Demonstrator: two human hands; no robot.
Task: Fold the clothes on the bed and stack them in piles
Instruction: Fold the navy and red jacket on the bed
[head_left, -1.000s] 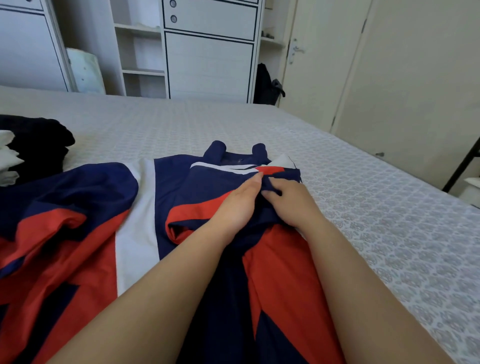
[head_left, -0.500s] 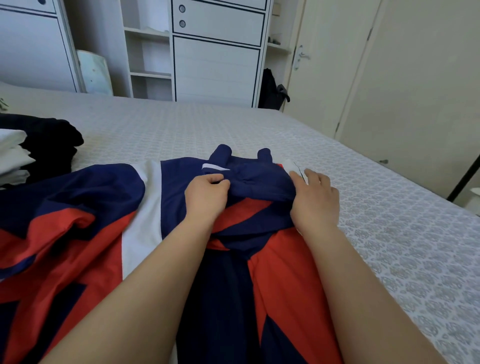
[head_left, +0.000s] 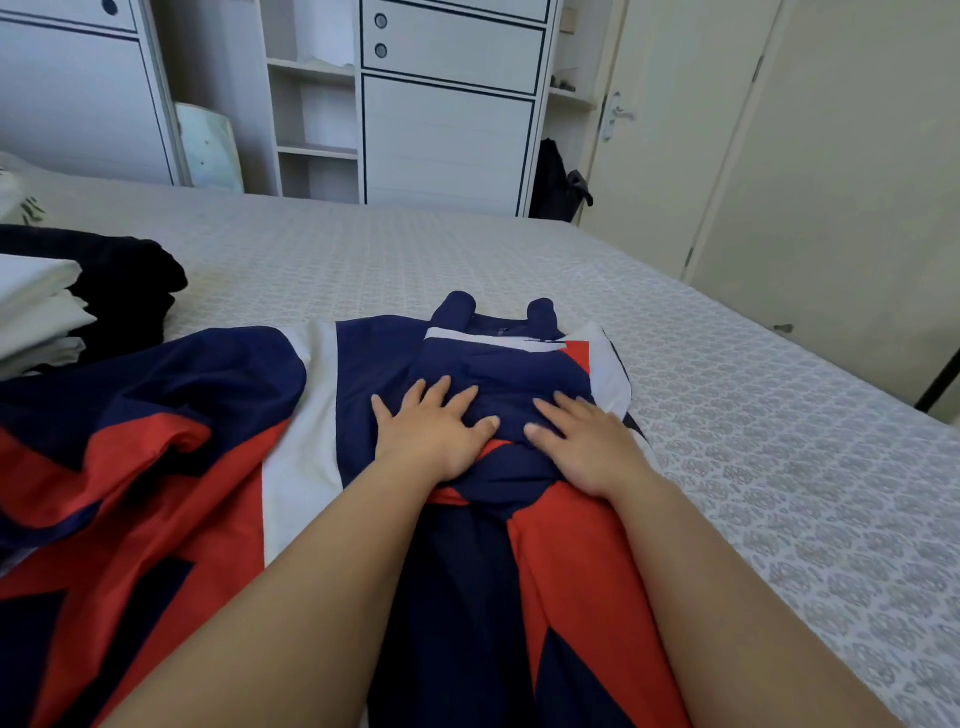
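Bed (head_left: 753, 467), patterned grey-white cover, seen from its near edge. A navy, red and white garment (head_left: 363, 374) is spread over the near part of the bed, from the near left corner toward the middle. Its far end, with two navy straps or tabs pointing toward the far edge, is folded into a thicker navy panel edged by a white stripe and a red wedge.

Left hand (head_left: 431, 431) is laid flat on the folded navy panel, palm down, fingers (head_left: 415, 397) straight and spread apart, nothing gripped. Right hand (head_left: 582, 441) is laid flat just beside it on the same panel, fingers (head_left: 566, 410) straight and slightly apart, pressed onto the cloth. The thumbs are near each other but not touching. Both forearms are stretched out over the red and navy lower part of the garment.

The left portion of the garment is left loose and rumpled, with red and navy folds bunched toward the left edge of the bed.

At the left edge, farther back, a stack of folded white clothes (head_left: 36, 306) is seen, with a pile of black clothes (head_left: 124, 280) touching it on its far right side.

Beyond the far edge of the bed: a white wardrobe (head_left: 447, 104) with open shelves, a dark bag (head_left: 556, 182) by a cream door (head_left: 665, 130).
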